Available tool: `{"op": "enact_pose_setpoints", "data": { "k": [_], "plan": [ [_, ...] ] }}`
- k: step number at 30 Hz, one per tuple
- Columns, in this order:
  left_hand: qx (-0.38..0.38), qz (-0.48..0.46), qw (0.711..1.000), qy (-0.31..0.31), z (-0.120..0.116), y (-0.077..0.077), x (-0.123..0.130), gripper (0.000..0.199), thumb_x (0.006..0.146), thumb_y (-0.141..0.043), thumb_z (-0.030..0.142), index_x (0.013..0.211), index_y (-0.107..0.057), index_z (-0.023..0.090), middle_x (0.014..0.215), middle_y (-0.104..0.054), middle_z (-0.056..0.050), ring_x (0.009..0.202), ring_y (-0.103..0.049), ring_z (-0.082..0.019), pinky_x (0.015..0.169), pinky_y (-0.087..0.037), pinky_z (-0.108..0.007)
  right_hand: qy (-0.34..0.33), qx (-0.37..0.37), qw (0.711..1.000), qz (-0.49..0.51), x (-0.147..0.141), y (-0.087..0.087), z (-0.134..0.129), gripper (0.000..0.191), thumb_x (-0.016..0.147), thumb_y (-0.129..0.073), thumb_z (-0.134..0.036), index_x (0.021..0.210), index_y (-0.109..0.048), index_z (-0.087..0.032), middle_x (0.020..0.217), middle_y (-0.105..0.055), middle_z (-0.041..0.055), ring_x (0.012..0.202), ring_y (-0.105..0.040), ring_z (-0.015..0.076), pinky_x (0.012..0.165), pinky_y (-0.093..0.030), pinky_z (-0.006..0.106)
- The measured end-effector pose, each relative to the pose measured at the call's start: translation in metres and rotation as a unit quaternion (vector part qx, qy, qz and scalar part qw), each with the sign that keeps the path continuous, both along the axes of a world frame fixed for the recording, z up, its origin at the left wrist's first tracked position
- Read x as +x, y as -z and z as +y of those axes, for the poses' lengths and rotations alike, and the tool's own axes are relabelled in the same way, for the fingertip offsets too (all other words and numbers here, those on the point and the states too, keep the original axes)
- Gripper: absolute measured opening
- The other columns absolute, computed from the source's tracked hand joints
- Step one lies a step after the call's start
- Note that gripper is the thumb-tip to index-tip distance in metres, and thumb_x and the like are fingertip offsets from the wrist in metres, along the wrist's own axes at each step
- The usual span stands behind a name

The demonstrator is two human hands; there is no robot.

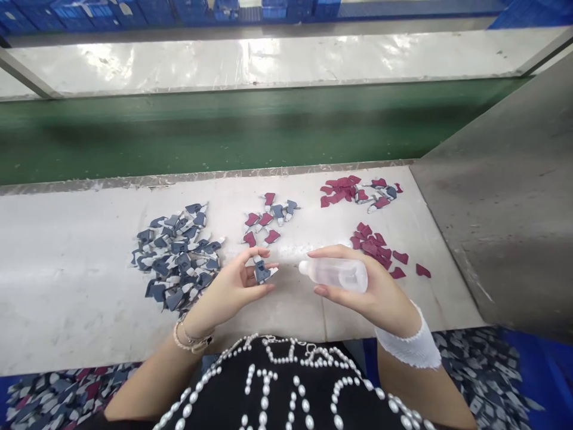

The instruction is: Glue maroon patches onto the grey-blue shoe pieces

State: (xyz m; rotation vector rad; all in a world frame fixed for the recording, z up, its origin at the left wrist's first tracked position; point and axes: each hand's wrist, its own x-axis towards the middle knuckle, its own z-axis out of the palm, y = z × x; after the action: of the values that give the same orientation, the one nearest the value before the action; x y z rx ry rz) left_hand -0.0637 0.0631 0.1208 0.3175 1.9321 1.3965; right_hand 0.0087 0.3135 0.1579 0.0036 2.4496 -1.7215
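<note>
- Left hand (228,292): narrow grip, with thumb and fingertips pinching a small navy-and-white cut piece (262,273) just above the surface.
- Right hand (358,288): closed grip around a clear plastic squeeze bottle (333,273), held on its side with the nozzle toward the left hand, the two hands near each other but apart.
- White work surface (76,298): scuffed and marked, running across the view in front of the person.
- Navy-and-white pieces (176,257): large loose pile on the surface, just beyond the left hand.
- Mixed maroon and navy pieces (266,218): small scattered group at centre, beyond the hands.
- Maroon pieces (369,245): loose pile beside the right hand; a second maroon pile (340,190), with some navy pieces among it, lies farther back.
- Green conveyor belt (224,131): runs along the far edge of the surface.
- Grey metal panel (501,203): slopes up at the right of the surface.
- Blue crates (179,12): stacked in a row at the far side of the room.
- Blue bins (486,373): heaped with cut pieces, below the near edge of the surface.
</note>
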Motion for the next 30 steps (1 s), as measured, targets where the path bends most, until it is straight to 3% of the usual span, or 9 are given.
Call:
{"op": "enact_pose_setpoints", "data": {
  "k": [4, 6, 9, 13, 17, 20, 30],
  "plan": [
    [0.027, 0.076, 0.996, -0.046, 0.009, 0.005, 0.007, 0.049, 0.077, -0.081, 0.03, 0.118, -0.056, 0.025, 0.116, -0.065, -0.006, 0.1, -0.071, -0.022, 0.09, -0.064, -0.037, -0.021, -0.022, 0.999, 0.018, 0.006, 0.002, -0.002, 0.035, 0.082, -0.077, -0.024, 0.115, -0.066, -0.029, 0.107, -0.072, -0.0002, 0.095, -0.069, 0.0197, 0.08, -0.055, 0.032],
    [0.032, 0.121, 0.99, -0.07, 0.015, 0.005, 0.011, 0.048, 0.074, -0.084, 0.029, 0.113, -0.057, 0.023, 0.117, -0.065, -0.007, 0.106, -0.072, -0.024, 0.096, -0.062, -0.04, -0.006, -0.03, 0.999, 0.041, 0.008, -0.001, -0.007, 0.032, 0.08, -0.078, -0.021, 0.109, -0.065, -0.027, 0.095, -0.071, -0.0015, 0.083, -0.069, 0.0182, 0.068, -0.055, 0.029],
    [0.049, 0.137, 0.986, -0.077, 0.024, 0.0, 0.015, 0.042, 0.076, -0.082, 0.028, 0.11, -0.058, 0.023, 0.134, -0.059, -0.01, 0.099, -0.074, -0.022, 0.092, -0.064, -0.038, 0.036, -0.017, 0.996, 0.084, 0.009, -0.009, -0.016, 0.028, 0.076, -0.079, -0.022, 0.095, -0.059, -0.024, 0.079, -0.067, -0.0044, 0.067, -0.065, 0.0147, 0.057, -0.05, 0.026],
    [0.06, 0.124, 0.987, -0.077, 0.033, -0.011, 0.019, 0.037, 0.076, -0.081, 0.023, 0.105, -0.058, 0.023, 0.142, -0.056, -0.01, 0.089, -0.075, -0.017, 0.085, -0.065, -0.033, 0.028, 0.027, 0.991, 0.128, 0.005, -0.019, -0.023, 0.026, 0.078, -0.077, -0.023, 0.089, -0.054, -0.022, 0.075, -0.065, -0.0064, 0.057, -0.06, 0.0094, 0.052, -0.047, 0.022],
    [0.023, 0.178, 0.982, -0.054, 0.036, -0.019, 0.022, 0.034, 0.078, -0.075, 0.014, 0.105, -0.058, 0.024, 0.117, -0.068, -0.005, 0.078, -0.069, -0.012, 0.072, -0.06, -0.026, 0.024, 0.037, 0.988, 0.149, 0.005, -0.023, -0.024, 0.023, 0.081, -0.075, -0.025, 0.09, -0.053, -0.023, 0.076, -0.063, -0.006, 0.056, -0.059, 0.0088, 0.051, -0.047, 0.023],
    [-0.012, 0.201, 0.979, -0.029, 0.037, -0.021, 0.024, 0.036, 0.076, -0.074, 0.01, 0.105, -0.058, 0.025, 0.094, -0.068, 0.001, 0.065, -0.06, -0.009, 0.063, -0.054, -0.022, 0.032, 0.039, 0.989, 0.141, 0.009, -0.022, -0.025, 0.022, 0.082, -0.074, -0.026, 0.092, -0.054, -0.024, 0.078, -0.064, -0.0051, 0.057, -0.061, 0.0103, 0.051, -0.049, 0.024],
    [-0.025, 0.231, 0.973, -0.002, 0.041, -0.025, 0.027, 0.036, 0.077, -0.076, 0.013, 0.105, -0.058, 0.026, 0.085, -0.062, 0.004, 0.064, -0.056, -0.007, 0.061, -0.049, -0.017, 0.025, 0.064, 0.987, 0.146, 0.013, -0.02, -0.019, 0.022, 0.084, -0.075, -0.03, 0.092, -0.055, -0.024, 0.081, -0.065, -0.0031, 0.064, -0.065, 0.0132, 0.054, -0.051, 0.026]
  ]
}}
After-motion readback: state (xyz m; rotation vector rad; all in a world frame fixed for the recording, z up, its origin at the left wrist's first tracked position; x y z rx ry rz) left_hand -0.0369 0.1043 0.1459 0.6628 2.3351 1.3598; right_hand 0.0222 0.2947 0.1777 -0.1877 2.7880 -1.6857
